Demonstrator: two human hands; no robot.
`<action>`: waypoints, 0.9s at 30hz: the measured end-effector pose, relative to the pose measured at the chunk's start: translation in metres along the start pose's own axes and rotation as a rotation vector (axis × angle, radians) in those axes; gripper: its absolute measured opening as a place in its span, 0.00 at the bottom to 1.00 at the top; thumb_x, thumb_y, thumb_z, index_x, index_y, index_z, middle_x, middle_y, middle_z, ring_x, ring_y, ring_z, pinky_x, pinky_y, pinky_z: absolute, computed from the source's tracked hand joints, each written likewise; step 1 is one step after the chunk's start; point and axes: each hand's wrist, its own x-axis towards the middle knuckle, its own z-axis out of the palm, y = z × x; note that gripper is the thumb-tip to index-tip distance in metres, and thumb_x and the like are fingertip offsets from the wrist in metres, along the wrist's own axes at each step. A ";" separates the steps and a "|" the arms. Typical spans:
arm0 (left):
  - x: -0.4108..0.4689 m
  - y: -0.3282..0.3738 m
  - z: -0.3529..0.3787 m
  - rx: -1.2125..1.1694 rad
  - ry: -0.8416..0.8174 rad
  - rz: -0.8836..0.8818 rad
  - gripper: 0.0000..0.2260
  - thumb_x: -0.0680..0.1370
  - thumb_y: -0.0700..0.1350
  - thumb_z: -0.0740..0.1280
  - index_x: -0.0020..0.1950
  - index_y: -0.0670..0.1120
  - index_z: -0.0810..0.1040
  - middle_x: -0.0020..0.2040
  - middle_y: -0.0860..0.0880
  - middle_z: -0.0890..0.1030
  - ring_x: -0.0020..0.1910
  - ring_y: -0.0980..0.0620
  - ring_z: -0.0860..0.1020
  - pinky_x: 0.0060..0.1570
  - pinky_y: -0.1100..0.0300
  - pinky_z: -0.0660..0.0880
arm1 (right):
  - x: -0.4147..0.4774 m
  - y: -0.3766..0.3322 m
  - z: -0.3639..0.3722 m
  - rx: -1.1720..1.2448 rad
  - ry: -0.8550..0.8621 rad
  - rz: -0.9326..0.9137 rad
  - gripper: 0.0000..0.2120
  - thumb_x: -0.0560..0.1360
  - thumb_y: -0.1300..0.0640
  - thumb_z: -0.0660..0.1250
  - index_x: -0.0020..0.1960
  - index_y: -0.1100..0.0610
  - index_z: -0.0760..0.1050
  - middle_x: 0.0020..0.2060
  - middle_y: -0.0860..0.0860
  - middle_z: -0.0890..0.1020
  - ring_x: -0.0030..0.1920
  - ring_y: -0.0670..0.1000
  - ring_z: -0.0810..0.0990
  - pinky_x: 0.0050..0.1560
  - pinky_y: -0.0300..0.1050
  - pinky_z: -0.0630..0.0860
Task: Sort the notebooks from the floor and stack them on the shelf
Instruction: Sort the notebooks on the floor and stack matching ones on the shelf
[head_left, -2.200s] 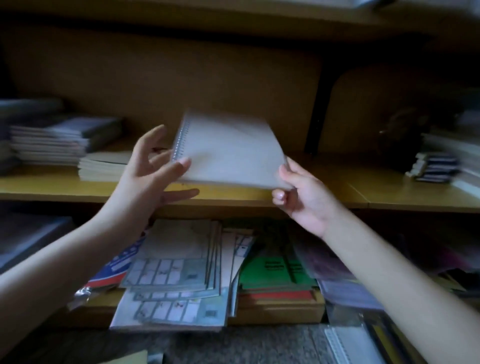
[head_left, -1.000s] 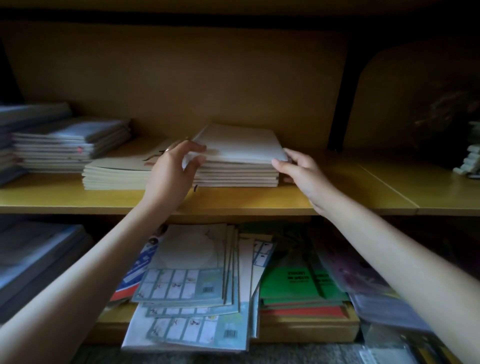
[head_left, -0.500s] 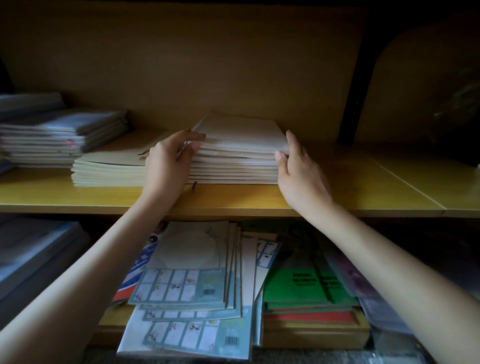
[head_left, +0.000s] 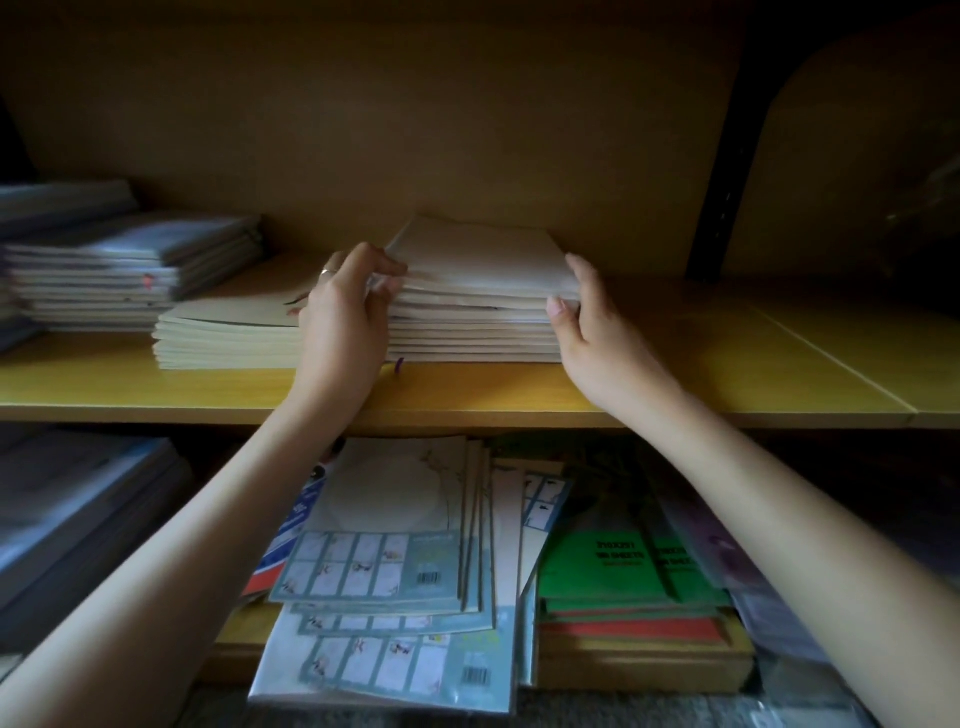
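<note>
**Q:** Anything hard to see?
**A:** The right end of the shelf (head_left: 675, 374) is too dark to make out. The grey-blue pile (head_left: 119, 270) is cut off at the left edge. My left hand (head_left: 343, 317) hides where the cream stack (head_left: 228, 338) meets the white notebook stack (head_left: 478, 312).
**Q:** Grip?
**A:** Left fingers curl round the upper left edge of the white notebook stack, gripping it. My right hand (head_left: 592, 332) lies flat against its right side, fingers straight. It sits mid-shelf.
**Q:** Writing?
**A:** Below, the green pads (head_left: 623, 566) carry black print I can't read. The sticker packs (head_left: 384, 561) show barcodes.
</note>
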 end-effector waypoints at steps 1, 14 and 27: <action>0.000 0.000 0.000 0.006 -0.001 -0.014 0.05 0.78 0.40 0.62 0.52 0.46 0.76 0.55 0.47 0.77 0.53 0.46 0.76 0.51 0.47 0.74 | 0.000 -0.001 0.000 -0.029 0.001 -0.003 0.27 0.81 0.43 0.47 0.76 0.47 0.43 0.72 0.51 0.65 0.53 0.53 0.79 0.38 0.40 0.73; -0.078 0.063 -0.008 -0.049 -0.032 0.085 0.20 0.71 0.39 0.62 0.63 0.47 0.68 0.69 0.42 0.64 0.71 0.45 0.60 0.66 0.32 0.56 | -0.080 -0.005 0.002 -0.005 0.406 -0.325 0.29 0.74 0.58 0.64 0.72 0.61 0.58 0.65 0.58 0.67 0.66 0.55 0.67 0.67 0.49 0.67; -0.332 0.078 -0.009 -0.063 -1.070 0.533 0.12 0.68 0.44 0.60 0.50 0.52 0.74 0.63 0.45 0.72 0.69 0.45 0.65 0.68 0.37 0.58 | -0.419 0.203 0.024 -0.437 -0.319 0.253 0.40 0.60 0.58 0.79 0.67 0.58 0.62 0.65 0.59 0.66 0.61 0.61 0.73 0.54 0.50 0.75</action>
